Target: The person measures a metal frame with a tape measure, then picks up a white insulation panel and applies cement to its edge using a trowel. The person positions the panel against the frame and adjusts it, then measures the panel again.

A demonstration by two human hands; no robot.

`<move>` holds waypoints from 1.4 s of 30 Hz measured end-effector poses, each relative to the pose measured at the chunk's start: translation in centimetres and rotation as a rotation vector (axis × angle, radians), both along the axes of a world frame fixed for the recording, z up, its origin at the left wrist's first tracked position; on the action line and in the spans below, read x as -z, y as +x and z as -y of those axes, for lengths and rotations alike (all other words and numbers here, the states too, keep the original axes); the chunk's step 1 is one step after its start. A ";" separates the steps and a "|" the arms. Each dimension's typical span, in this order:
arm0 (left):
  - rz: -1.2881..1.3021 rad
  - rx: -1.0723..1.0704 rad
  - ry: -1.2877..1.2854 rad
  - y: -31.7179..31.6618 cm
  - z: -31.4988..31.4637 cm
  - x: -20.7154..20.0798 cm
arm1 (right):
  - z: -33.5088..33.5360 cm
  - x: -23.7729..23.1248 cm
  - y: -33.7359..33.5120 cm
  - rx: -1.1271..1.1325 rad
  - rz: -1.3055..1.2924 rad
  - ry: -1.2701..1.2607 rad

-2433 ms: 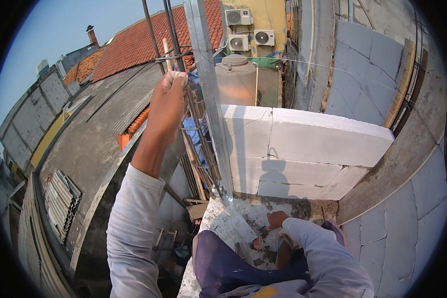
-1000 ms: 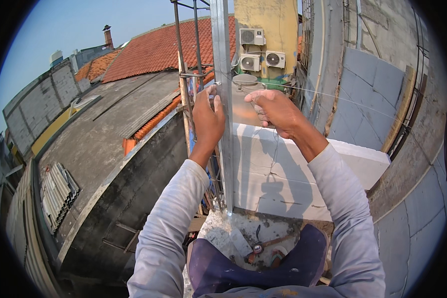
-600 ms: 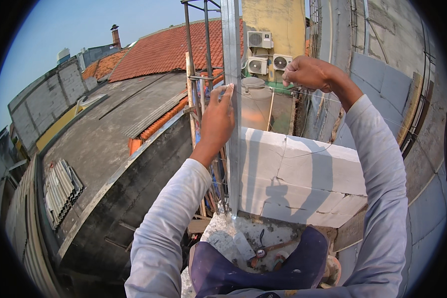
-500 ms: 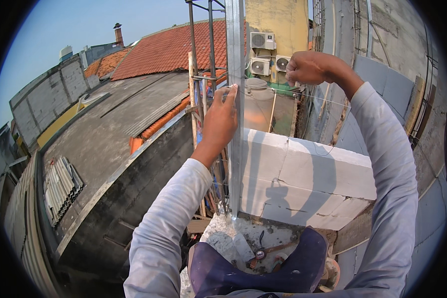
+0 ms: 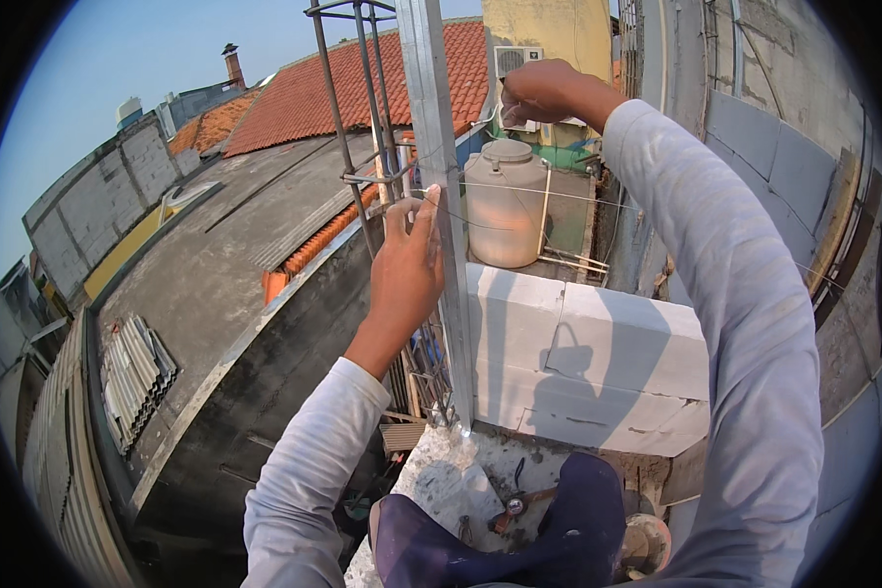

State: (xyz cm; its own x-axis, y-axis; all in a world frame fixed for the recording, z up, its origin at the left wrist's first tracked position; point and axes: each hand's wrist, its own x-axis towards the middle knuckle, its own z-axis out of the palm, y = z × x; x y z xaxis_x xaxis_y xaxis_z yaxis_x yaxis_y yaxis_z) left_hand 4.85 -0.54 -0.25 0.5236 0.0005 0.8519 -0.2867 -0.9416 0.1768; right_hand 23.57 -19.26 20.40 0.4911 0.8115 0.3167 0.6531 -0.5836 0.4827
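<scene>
A tall galvanized metal post (image 5: 428, 108) rises in front of me, its top leaning left. My left hand (image 5: 407, 260) is closed at its left edge, fingertips pressed against the metal where a thin string (image 5: 559, 190) meets it. From there the string runs off to the right. Raised to the right of the post, my right hand (image 5: 549, 93) is closed in a pinch, apart from the metal. Whatever lies between its fingertips is too fine to make out. The post's foot stands on a rough concrete ledge (image 5: 451, 470), beside a low white block wall (image 5: 608, 333).
Steel rebar (image 5: 348, 118) stands left of the post. Below me, a tool with a round dial (image 5: 514, 507) lies on the ledge, near my dark trouser legs (image 5: 500, 549). Beyond the wall stands a water tank (image 5: 507, 201). A lower roof (image 5: 216, 235) spreads at left.
My right hand has moved left, closer to the post. The post's top now leans further left in view, and my left hand is slightly lower and further left. More of the tank shows.
</scene>
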 end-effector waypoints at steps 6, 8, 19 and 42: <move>-0.177 0.031 -0.271 -1.8 2.3 -1.6 | -3.0 1.1 4.6 -0.326 -0.064 0.118; -0.253 -0.066 -0.370 -3.1 3.4 -2.1 | -3.9 0.8 5.6 -0.359 -0.130 0.135; -0.343 -0.148 -1.130 -5.2 8.9 -10.8 | -9.0 0.5 10.4 -0.531 -0.554 -0.070; -0.056 -0.222 -1.252 -0.2 6.0 -18.8 | -8.3 1.7 7.9 -0.835 -0.258 0.526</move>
